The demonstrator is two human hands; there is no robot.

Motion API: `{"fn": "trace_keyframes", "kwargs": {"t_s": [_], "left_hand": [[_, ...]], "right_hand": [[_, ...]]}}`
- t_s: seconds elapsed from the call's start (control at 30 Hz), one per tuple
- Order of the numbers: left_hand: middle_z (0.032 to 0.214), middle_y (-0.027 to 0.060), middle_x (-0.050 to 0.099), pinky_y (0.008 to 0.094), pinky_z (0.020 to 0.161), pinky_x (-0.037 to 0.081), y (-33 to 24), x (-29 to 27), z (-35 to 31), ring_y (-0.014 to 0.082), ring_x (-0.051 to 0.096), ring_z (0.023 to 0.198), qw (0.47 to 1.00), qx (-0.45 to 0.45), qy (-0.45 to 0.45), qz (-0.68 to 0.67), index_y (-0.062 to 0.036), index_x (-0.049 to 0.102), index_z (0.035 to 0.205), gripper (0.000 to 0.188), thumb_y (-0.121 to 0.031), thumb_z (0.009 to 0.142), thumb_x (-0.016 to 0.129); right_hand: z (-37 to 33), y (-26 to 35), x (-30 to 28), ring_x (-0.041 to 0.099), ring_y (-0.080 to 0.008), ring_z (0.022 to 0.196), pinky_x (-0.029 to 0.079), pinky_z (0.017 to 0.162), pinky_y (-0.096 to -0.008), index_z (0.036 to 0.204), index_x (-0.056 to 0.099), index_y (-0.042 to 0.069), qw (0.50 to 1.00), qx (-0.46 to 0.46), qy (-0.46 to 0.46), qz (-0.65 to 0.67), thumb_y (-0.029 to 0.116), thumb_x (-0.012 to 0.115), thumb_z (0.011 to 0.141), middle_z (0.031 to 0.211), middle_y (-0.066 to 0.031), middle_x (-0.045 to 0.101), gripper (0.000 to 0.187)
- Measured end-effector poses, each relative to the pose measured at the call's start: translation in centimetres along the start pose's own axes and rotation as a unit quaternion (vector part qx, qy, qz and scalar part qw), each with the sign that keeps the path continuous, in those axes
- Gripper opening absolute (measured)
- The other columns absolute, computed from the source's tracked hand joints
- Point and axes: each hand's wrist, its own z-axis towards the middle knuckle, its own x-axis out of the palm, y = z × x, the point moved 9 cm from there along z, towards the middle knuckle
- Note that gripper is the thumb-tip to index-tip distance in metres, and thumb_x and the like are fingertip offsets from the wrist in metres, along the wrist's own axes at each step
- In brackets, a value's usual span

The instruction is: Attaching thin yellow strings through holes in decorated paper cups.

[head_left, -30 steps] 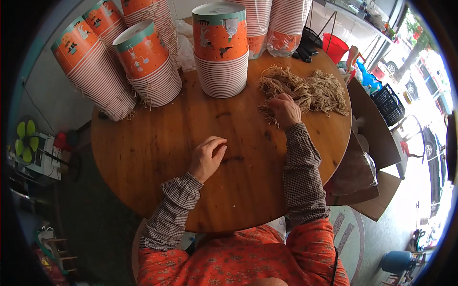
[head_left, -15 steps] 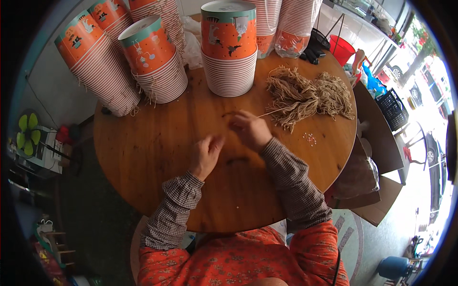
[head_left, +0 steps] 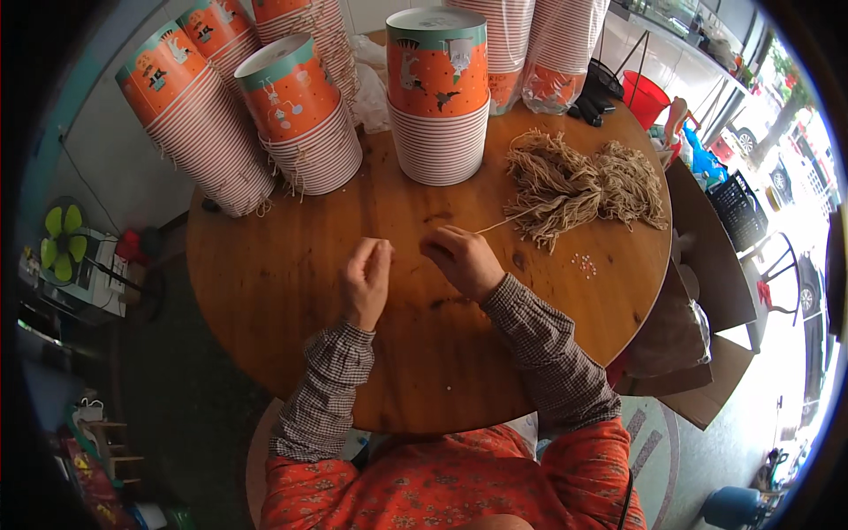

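My right hand (head_left: 465,263) is closed in a pinch over the middle of the table. From its fingers a thin beige cord (head_left: 503,222) runs to a loose heap of beige cords (head_left: 556,190) beyond it on the right. To its left, my left hand (head_left: 365,283) is raised with the fingertips pressed together; whatever they hold is too small to make out. A gap separates the two hands. Straight ahead stands a tall stack of orange and green paper buckets (head_left: 439,106), upside down. Small pale and pink bits (head_left: 584,265) lie near the cord heap.
More bucket stacks (head_left: 300,115) lean at the far left, some with cords hanging from them. Plastic-wrapped stacks (head_left: 561,62) stand at the back, beside black objects (head_left: 594,104). The round wooden table (head_left: 265,309) has cardboard boxes (head_left: 707,371) at its right.
My left hand has risen and moved slightly left. My right hand has lowered a little, its fingers now more closed. The whole view has shifted slightly.
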Motion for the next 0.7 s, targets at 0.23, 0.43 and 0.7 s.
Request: {"fn": "trace_keyframes", "kwargs": {"t_s": [0.23, 0.43, 0.7], "left_hand": [[0.076, 0.0029, 0.063, 0.0245, 0.066, 0.050, 0.4, 1.4, -0.2, 0.0094, 0.059, 0.069, 0.988, -0.052, 0.084, -0.123, 0.0019, 0.061, 0.089, 0.028, -0.023, 0.100, 0.053], [0.077, 0.0026, 0.064, 0.0239, 0.065, 0.050, 2.1, 3.2, -1.1, 0.0092, 0.059, 0.067, 0.940, -0.252, 0.143, -0.180, 0.0004, 0.063, 0.090, 0.024, -0.022, 0.097, 0.057], [0.076, 0.0012, 0.062, 0.0225, 0.065, 0.049, 1.3, 0.8, 0.7, 0.0086, 0.059, 0.070, 0.982, -0.127, 0.083, -0.109, 0.0001, 0.062, 0.089, 0.024, -0.022, 0.098, 0.056]], "right_hand": [[-0.1, 0.7, 1.3, 0.066, -0.0274, 0.080, 0.053, 0.069, -0.0313, 0.123, 0.050, 0.005, 0.981, 0.130, 0.091, 0.111, 0.008, 0.065, 0.086, 0.084, -0.0120, 0.065, 0.040], [-0.6, 2.8, 1.7, 0.067, -0.0276, 0.088, 0.055, 0.072, -0.0351, 0.132, 0.041, 0.007, 0.986, -0.080, 0.075, -0.124, 0.009, 0.060, 0.089, 0.090, -0.0113, 0.067, 0.046], [-0.5, 0.3, 1.6, 0.066, -0.0326, 0.081, 0.055, 0.070, -0.0384, 0.123, 0.051, 0.006, 0.995, 0.011, 0.074, -0.065, 0.013, 0.060, 0.089, 0.096, -0.0149, 0.067, 0.037]]}}
